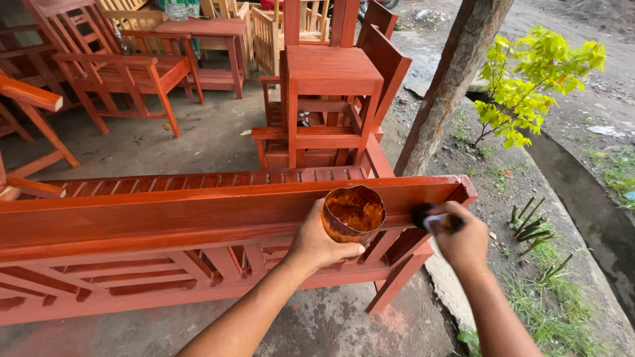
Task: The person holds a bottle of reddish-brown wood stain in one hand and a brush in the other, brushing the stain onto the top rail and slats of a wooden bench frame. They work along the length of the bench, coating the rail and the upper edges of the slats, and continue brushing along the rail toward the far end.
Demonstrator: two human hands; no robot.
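Note:
A long red-brown wooden bench frame (165,211) lies across the view, its top rail glossy with stain. My left hand (317,241) grips a stained cup (352,213) of brown varnish, held against the rail. My right hand (463,241) holds a small paintbrush (430,217) with dark bristles, pressed to the rail near its right end (456,188). The brush handle is mostly hidden in my fist.
Stacked red wooden stools and chairs (331,92) stand behind the bench, with more chairs (119,66) at the back left on concrete floor. A tree trunk (450,79) and a yellow-green shrub (536,79) rise at right, beside grass and a dirt ditch.

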